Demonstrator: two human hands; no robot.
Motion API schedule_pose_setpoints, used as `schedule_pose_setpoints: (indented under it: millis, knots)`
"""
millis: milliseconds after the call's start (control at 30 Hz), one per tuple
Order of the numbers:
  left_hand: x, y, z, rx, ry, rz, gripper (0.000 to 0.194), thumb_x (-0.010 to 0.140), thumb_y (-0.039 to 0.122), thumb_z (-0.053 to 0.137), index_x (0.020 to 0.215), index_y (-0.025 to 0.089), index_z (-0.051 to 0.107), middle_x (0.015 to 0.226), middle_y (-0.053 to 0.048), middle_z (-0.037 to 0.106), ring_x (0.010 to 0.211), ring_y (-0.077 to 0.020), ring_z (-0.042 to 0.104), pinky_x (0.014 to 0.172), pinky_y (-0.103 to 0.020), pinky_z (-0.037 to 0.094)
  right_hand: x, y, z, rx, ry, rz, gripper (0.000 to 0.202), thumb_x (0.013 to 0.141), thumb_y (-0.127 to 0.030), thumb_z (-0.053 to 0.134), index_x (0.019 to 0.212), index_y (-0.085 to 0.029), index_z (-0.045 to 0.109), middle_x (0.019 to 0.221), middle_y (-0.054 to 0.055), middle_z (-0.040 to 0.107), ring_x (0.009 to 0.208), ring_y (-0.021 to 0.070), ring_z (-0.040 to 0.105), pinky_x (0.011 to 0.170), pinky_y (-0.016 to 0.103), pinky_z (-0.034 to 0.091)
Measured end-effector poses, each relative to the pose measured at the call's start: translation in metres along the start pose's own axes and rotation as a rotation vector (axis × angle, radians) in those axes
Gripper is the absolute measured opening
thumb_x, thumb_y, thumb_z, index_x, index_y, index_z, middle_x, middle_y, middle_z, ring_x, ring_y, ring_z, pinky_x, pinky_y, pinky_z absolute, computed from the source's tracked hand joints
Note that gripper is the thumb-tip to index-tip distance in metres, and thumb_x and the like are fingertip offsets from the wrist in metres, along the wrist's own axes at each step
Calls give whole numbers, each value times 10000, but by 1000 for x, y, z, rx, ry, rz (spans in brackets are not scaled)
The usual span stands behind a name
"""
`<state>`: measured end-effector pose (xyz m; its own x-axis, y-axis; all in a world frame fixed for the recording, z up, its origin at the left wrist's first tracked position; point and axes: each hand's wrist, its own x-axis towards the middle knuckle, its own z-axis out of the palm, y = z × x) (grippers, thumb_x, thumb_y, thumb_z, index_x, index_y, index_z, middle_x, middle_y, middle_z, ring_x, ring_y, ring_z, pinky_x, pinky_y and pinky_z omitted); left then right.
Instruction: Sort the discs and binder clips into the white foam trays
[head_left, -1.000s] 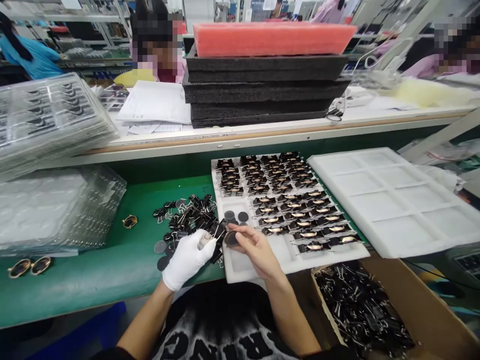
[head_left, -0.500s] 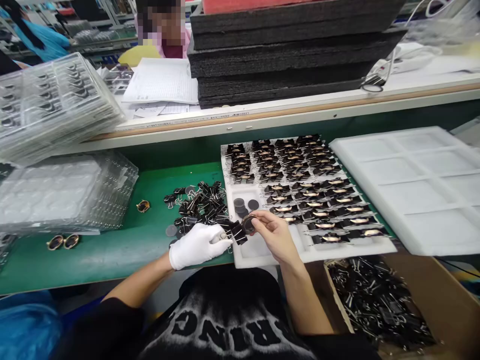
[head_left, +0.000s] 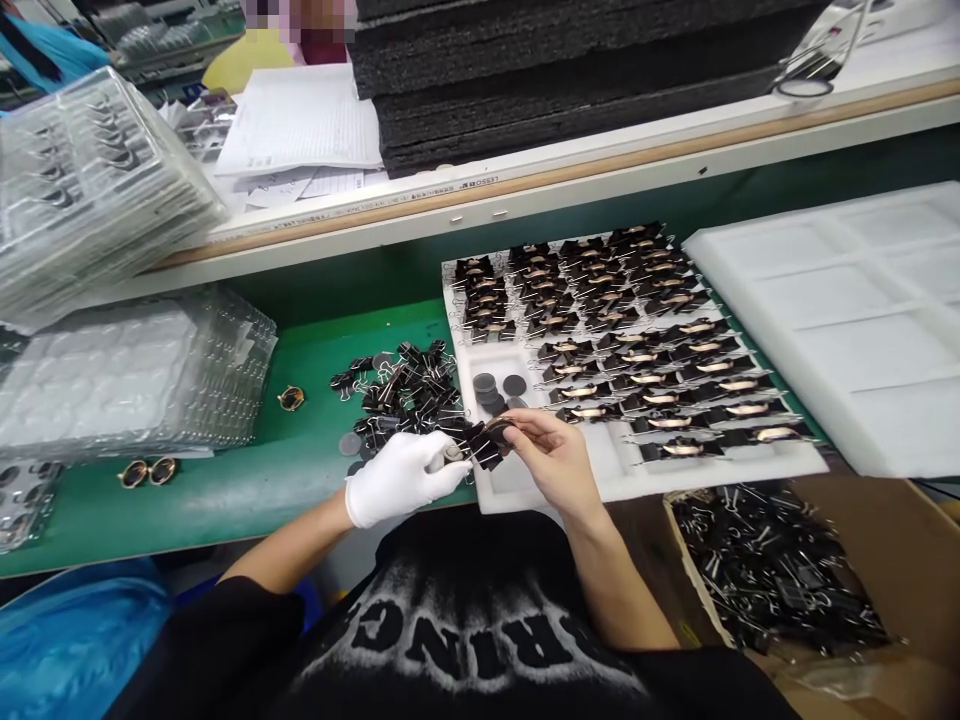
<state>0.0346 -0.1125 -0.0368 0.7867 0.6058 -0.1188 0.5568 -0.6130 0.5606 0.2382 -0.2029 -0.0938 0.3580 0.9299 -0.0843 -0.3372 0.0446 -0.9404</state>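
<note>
My left hand (head_left: 401, 478), in a white glove, is closed on a black binder clip (head_left: 484, 450). Between the thumb and fingers of my bare right hand (head_left: 556, 455) is a round, dark piece with a gold rim (head_left: 498, 431). The clip meets this piece at its left edge; whether its jaws grip it I cannot tell. Just behind the hands, loose grey discs (head_left: 486, 388) lie in a compartment of the white foam tray (head_left: 499, 490). Rows of gold-rimmed pieces with binder clips (head_left: 660, 380) fill much of that tray. Loose binder clips (head_left: 409, 390) are heaped left of it.
Three gold-rimmed pieces (head_left: 291, 398) lie on the green table (head_left: 247, 510). Stacked clear plastic trays (head_left: 142, 375) stand at left. Another white foam tray (head_left: 840, 330) is at right, above a carton of binder clips (head_left: 787, 570). Black foam sheets (head_left: 570, 90) are piled on the shelf.
My view has tipped downward a little. The round piece has turned from facing me to lying flatter, and it has moved slightly up against the clip. Both hands keep their holds.
</note>
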Motion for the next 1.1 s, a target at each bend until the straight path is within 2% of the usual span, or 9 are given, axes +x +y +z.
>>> schedule_pose_setpoints:
  millis: [167, 267, 367, 500, 633, 733, 933, 1033, 1100]
  knots:
    - [-2, 8, 3, -181, 9, -117, 241, 1003, 383, 503, 925, 206, 647, 656, 47, 633, 586, -112, 563, 623, -244, 420, -3, 6, 4, 134, -2, 51, 298, 797, -422, 868, 1016, -254, 755, 981, 55, 787, 944, 224, 735, 888, 368, 605]
    - [-4, 6, 9, -146, 22, -34, 323, 1036, 395, 434, 929, 205, 672, 686, 19, 684, 630, -139, 616, 674, -270, 450, -8, 13, 9, 364, 13, 182, 330, 736, -433, 900, 955, -251, 733, 981, 38, 767, 892, 208, 707, 870, 380, 601]
    - [-1, -6, 7, 130, 178, 52, 356, 1039, 414, 466, 899, 211, 723, 700, -3, 708, 660, -164, 622, 748, -307, 432, -15, 17, 10, 571, 108, 254, 306, 738, -460, 884, 932, -280, 729, 965, 6, 744, 916, 206, 698, 873, 398, 607]
    - [17, -30, -11, 431, 432, -94, 400, 1081, 391, 429, 930, 206, 750, 794, -38, 731, 701, -171, 613, 765, -322, 383, -17, 15, 6, 686, 162, 309, 300, 728, -489, 881, 870, -279, 720, 937, -18, 710, 837, 182, 695, 735, 337, 613]
    - [45, -43, -20, 685, 370, -147, 400, 1062, 478, 475, 1225, 204, 716, 928, -107, 716, 875, -260, 625, 749, -368, 328, -15, 14, 9, 619, 123, 329, 327, 826, -576, 781, 867, -260, 708, 853, -4, 683, 728, 171, 673, 586, 286, 554]
    - [61, -44, -15, 756, 288, -143, 356, 1035, 478, 531, 1088, 193, 739, 948, -135, 699, 947, -304, 600, 766, -394, 309, -17, 14, 14, 549, 20, 299, 385, 846, -616, 740, 954, -248, 712, 895, 34, 708, 760, 198, 680, 578, 295, 541]
    - [52, -35, -17, 492, 376, -78, 327, 1024, 361, 563, 770, 197, 686, 809, -55, 684, 859, -223, 594, 813, -397, 328, -28, 18, 15, 255, -30, 211, 245, 883, -445, 786, 1004, -260, 680, 878, 36, 752, 754, 192, 686, 639, 292, 544]
    - [32, -17, -16, 197, 520, -64, 349, 1001, 346, 583, 684, 201, 582, 705, 2, 619, 738, -159, 564, 825, -369, 376, -28, 21, 15, 140, -52, 104, 261, 885, -461, 781, 1050, -263, 732, 1200, 89, 746, 1055, 263, 714, 872, 383, 595]
    - [19, -4, -7, 59, 550, -46, 367, 997, 354, 576, 663, 209, 533, 688, 10, 608, 721, -152, 562, 837, -366, 405, -26, 22, 17, 118, -107, 29, 245, 891, -449, 777, 1054, -267, 758, 1443, 96, 645, 1333, 312, 604, 1059, 445, 538]
